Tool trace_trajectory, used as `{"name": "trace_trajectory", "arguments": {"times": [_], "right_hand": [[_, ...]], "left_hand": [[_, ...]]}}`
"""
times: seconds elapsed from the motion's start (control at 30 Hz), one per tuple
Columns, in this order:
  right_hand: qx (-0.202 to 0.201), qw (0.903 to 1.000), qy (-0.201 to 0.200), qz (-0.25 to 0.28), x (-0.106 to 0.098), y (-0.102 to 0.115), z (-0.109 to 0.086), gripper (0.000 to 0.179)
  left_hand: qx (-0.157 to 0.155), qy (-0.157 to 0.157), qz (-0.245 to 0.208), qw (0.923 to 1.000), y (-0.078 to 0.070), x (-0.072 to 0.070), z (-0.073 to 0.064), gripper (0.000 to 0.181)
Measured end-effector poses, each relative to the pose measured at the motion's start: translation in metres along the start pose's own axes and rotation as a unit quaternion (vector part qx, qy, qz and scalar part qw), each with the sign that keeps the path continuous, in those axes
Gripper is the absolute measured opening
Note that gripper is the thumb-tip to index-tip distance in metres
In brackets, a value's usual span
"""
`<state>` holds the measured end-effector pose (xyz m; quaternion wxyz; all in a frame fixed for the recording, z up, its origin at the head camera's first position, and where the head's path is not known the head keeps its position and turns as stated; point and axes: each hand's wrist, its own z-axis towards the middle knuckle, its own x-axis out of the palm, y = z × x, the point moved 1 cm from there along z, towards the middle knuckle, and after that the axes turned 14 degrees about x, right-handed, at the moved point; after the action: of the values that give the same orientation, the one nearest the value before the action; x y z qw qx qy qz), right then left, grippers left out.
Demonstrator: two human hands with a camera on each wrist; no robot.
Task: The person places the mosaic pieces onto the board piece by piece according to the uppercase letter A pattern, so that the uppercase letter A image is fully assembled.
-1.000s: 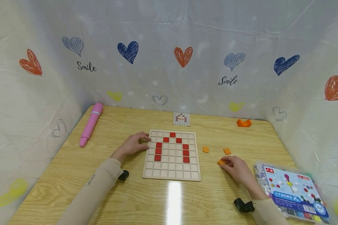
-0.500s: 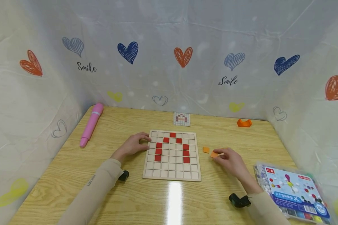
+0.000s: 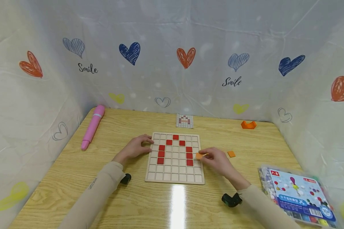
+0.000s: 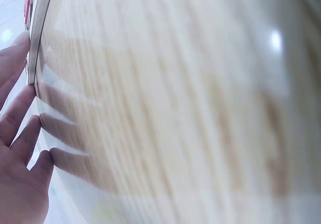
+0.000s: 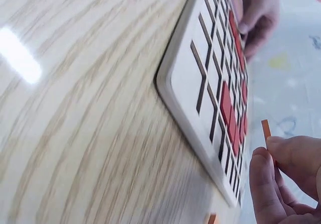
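Note:
A wooden grid board [image 3: 175,177] lies flat in the middle of the table, with several red tiles [image 3: 189,156] set in an arch shape. Thumb and fingertips of the left hand [image 3: 134,148] touch the board's left edge; the left wrist view shows the fingers loosely extended along that edge. Between thumb and fingers the right hand [image 3: 216,161] pinches an orange square tile [image 3: 199,156] just above the board's right edge. Seen from the right wrist, this tile [image 5: 266,128] stands edge-on in the fingertips. Another orange tile [image 3: 231,154] lies on the table, right of the hand.
Behind the board is a small printed pattern card [image 3: 184,121]. A pink microphone-shaped stick [image 3: 93,127] lies at the left, an orange curved piece [image 3: 248,125] at the back right. A boxed molecular model set [image 3: 301,194] sits at the right.
The right hand has moved left with the orange tile, from the table to the board's right edge, now covering a tile lying beside the board. The left hand has stayed put.

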<state>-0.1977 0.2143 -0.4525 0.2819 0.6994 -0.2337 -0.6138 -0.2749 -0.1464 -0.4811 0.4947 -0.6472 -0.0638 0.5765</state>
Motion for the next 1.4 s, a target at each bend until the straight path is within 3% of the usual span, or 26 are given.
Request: {"name": "trace_trajectory", "arguments": {"times": [0.27, 0.77, 1.4], "right_hand": [[-0.025, 0.9988, 0.041, 0.014, 0.023, 0.023, 0.010, 0.023], [-0.002, 0.9966, 0.073, 0.039, 0.057, 0.052, 0.031, 0.024], [-0.068, 0.9939, 0.068, -0.055, 0.075, 0.074, 0.051, 0.020]], "left_hand": [[0.002, 0.003, -0.005, 1.0000, -0.002, -0.001, -0.001, 0.032], [-0.003, 0.006, -0.002, 1.0000, -0.002, -0.002, 0.000, 0.032], [-0.004, 0.010, 0.014, 0.9998, -0.001, -0.001, 0.001, 0.033]]}}
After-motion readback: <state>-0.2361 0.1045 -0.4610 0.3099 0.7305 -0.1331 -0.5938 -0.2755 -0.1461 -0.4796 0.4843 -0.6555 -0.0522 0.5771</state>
